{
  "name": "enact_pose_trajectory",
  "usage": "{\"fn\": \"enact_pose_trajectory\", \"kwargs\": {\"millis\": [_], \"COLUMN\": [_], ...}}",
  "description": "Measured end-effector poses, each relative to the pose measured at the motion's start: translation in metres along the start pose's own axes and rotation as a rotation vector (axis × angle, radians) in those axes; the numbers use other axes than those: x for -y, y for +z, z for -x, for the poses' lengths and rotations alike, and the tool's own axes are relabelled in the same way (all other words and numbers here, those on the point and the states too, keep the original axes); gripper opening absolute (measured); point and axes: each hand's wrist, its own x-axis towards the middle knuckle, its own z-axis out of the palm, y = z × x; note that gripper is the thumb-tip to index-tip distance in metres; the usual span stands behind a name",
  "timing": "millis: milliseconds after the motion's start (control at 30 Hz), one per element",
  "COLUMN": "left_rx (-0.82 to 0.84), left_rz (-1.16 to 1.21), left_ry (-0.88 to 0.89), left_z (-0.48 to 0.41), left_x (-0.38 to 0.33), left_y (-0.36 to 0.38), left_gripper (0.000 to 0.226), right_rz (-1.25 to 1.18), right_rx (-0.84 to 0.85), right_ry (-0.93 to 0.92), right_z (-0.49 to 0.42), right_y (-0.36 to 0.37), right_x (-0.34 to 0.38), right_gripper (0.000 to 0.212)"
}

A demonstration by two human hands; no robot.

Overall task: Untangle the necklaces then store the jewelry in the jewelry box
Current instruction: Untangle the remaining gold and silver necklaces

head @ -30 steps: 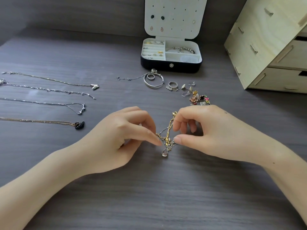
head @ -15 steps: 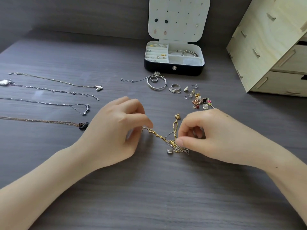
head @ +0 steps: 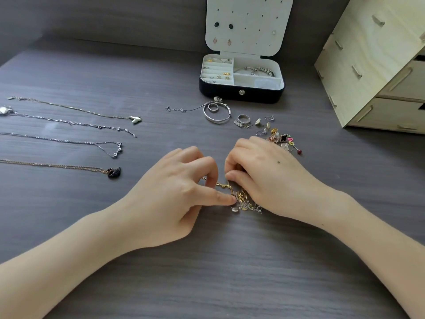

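Hands have drawn together since half a second ago, when the gold chain [head: 222, 185] ran taut between them; now the left hand [head: 174, 192] pinches that chain between thumb and forefinger, and the right hand [head: 271, 176] curls its fingers down onto the tangle [head: 243, 202], which lies on the table [head: 230, 272] just between them, well apart from the open jewelry box [head: 241, 93]; I judge this a fresh grip on the knot, so untangling remains unfinished. Right fingertips are tucked under the hand, so which strand they grip cannot be told; fine silver links blur into the gold.
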Motion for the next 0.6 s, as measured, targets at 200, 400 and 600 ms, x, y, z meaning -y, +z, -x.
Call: {"fn": "enact_pose_trajectory", "kwargs": {"millis": [200, 400, 600], "left_rx": [0.003, -0.01, -0.031], "left_rz": [0.014, 0.053, 0.012], "left_ry": [-0.007, -0.016, -0.063], "left_z": [0.0, 0.0, -0.002], "left_x": [0.001, 0.0, 0.0], "left_y": [-0.001, -0.002, -0.003], "left_gripper": [0.047, 0.043, 0.042], "right_rz": [-0.001, -0.201, -0.257], "right_rx": [-0.183, -0.127, 0.105], "right_ry": [0.125, 0.115, 0.083], "right_z": [-0.004, 0.003, 0.015], "right_y": [0.004, -0.005, -0.016], "right_x": [-0.012, -0.015, -0.014], "right_gripper": [0.007, 0.009, 0.017]}}
